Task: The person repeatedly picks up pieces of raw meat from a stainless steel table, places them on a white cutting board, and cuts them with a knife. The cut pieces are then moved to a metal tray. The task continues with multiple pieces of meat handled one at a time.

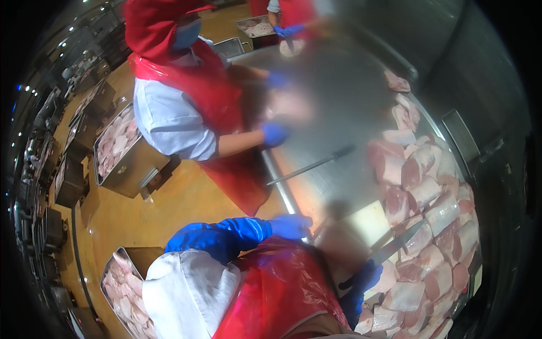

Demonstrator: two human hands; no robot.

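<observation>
My left hand point(291, 226), in a blue glove with a long blue sleeve, rests at the edge of the steel table point(339, 101), touching a blurred pale piece of meat point(339, 246). Whether its fingers grip the meat I cannot tell. My right hand point(361, 281), also in a blue glove, is closed on the dark handle of a knife point(398, 243). The blade points up and right over a white cutting board point(370, 220) and toward a pile of raw pork chunks point(429, 226). A red apron point(282, 294) covers my front.
A second person in a red apron works at the table's left side, gloved hands point(275, 134) on a blurred cut of meat. A long dark knife point(316, 164) lies on the table. A third person's gloved hands point(288, 29) show at the top. Steel bins of meat point(116, 147) point(121, 288) stand on the yellow floor.
</observation>
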